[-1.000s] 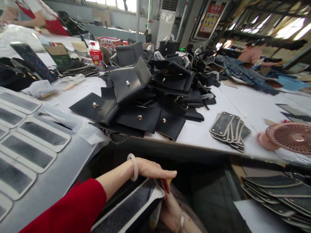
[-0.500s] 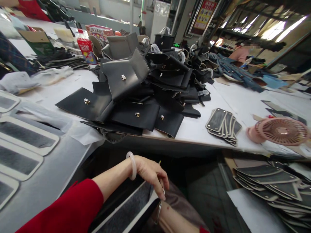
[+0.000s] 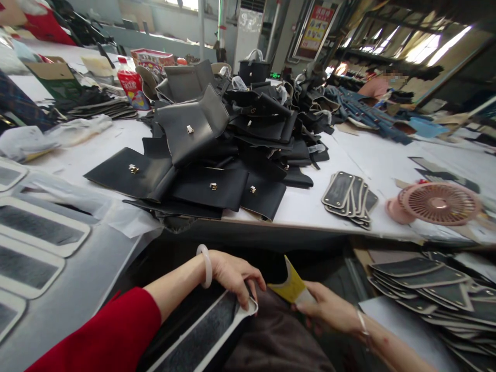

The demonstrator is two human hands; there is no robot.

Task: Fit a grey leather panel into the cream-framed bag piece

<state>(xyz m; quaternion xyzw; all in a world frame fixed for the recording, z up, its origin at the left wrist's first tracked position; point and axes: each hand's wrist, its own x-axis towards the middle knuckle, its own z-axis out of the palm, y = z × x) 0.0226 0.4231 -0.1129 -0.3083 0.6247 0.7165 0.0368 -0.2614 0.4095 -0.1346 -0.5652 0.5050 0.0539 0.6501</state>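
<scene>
My left hand (image 3: 232, 274), with a pale bangle at its wrist, grips the upper end of a long dark panel with a pale border (image 3: 201, 333). Its thumb and fingers close over the panel's rounded tip. The lower part of the panel lies along my lap and runs out of view. To the right, my right hand (image 3: 329, 307) is closed on a flat yellow scraper (image 3: 290, 287) whose wide, curved edge points up and left. A gap separates the scraper from the panel. Brown cloth (image 3: 277, 330) covers my lap below.
Black bag pieces with metal clasps (image 3: 201, 124) are heaped on the white table (image 3: 306, 206). Riveted panels (image 3: 346, 196) and a pink fan (image 3: 437, 203) stand near its edge. More panels (image 3: 426, 289) are stacked at right; bordered panels (image 3: 42, 225) lie on a grey surface at left.
My right hand has swung out from beneath my left hand to the right, bringing the yellow scraper into full view. My left hand stays at the panel's end, which is now uncovered.
</scene>
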